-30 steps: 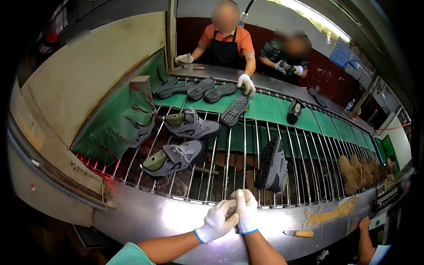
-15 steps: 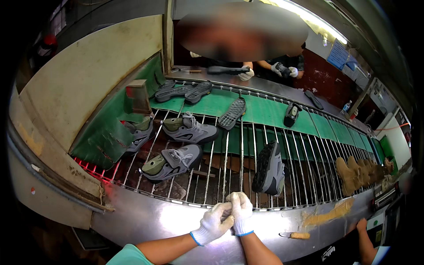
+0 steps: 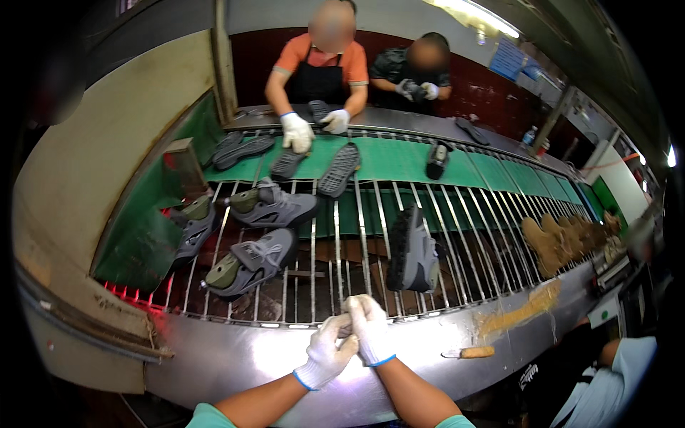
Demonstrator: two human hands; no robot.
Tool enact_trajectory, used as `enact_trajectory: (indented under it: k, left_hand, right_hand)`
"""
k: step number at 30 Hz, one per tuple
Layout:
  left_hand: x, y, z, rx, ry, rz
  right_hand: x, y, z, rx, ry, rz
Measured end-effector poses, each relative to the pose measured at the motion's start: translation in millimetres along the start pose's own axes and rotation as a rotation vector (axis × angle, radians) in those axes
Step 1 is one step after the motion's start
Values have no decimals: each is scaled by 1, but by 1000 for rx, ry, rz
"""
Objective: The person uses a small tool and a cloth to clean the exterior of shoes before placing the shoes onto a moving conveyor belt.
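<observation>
Over the steel ledge [image 3: 235,353], my left hand [image 3: 327,354] and my right hand [image 3: 369,332], both in white knit gloves, are brought together with fingers curled. Whether anything small sits between them is hidden. Beyond them, grey lace-up shoes stand on metal rods: a nearer shoe [image 3: 255,262], a farther shoe [image 3: 275,208], and a shoe [image 3: 193,232] beside the green sheet. One grey shoe [image 3: 421,257] lies on its side, its dark sole facing left, just past my right hand. A knife [image 3: 471,352] with a wooden handle lies on the ledge to the right.
Dark outsoles, one of them this outsole [image 3: 339,171], rest on a green belt [image 3: 396,160] across the rods. Tan boots [image 3: 546,250] stand at the right. Across, one person's gloved hand [image 3: 297,133] touches an outsole; a second person holds a dark shoe [image 3: 412,90]. Another person is at lower right.
The view has shifted, so the scene sits farther left. Across the rods, the person in orange has reached down to an outsole on the belt. My hands stay together.
</observation>
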State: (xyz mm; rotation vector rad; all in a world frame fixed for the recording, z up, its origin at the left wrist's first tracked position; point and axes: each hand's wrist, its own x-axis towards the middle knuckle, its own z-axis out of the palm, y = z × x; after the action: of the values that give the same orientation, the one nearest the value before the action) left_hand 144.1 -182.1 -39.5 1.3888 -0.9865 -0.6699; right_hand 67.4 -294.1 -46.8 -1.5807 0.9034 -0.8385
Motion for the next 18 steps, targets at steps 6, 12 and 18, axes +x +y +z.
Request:
enact_trajectory:
  k: [6, 12, 18]
  left_hand:
    - [-2, 8, -12, -16, 5, -4]
    - [65, 45, -29, 286, 128, 177]
    - [255, 49, -53, 1157, -124, 383]
  right_hand:
    - [-1, -17, 8, 15, -30, 12]
    - [0, -4, 13, -56, 3, -162]
    - [2, -7, 16, -125, 16, -220]
